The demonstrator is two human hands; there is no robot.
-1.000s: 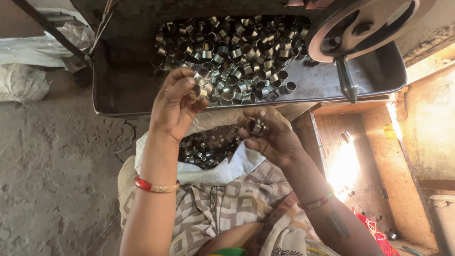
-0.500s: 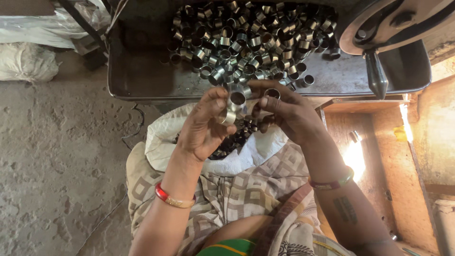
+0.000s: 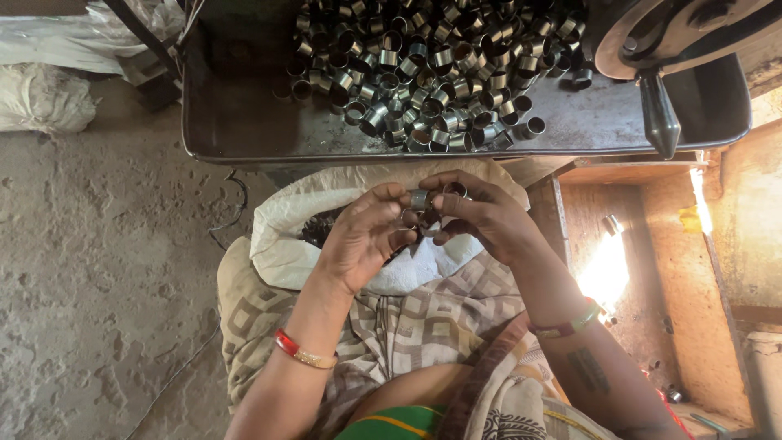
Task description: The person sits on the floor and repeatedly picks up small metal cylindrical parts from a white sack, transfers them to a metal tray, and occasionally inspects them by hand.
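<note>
Steel rings (image 3: 420,200) pinched between both hands, above white sack (image 3: 281,236).

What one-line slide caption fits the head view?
Both hands, left hand and right hand, pinch small metal rings over a white sack, below a ring-filled metal tray.

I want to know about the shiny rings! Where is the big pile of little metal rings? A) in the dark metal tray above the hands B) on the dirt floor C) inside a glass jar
A: the heap of small metal rings lies in the dark metal tray, above the left hand and right hand, which hold a few rings over a white sack.
</note>
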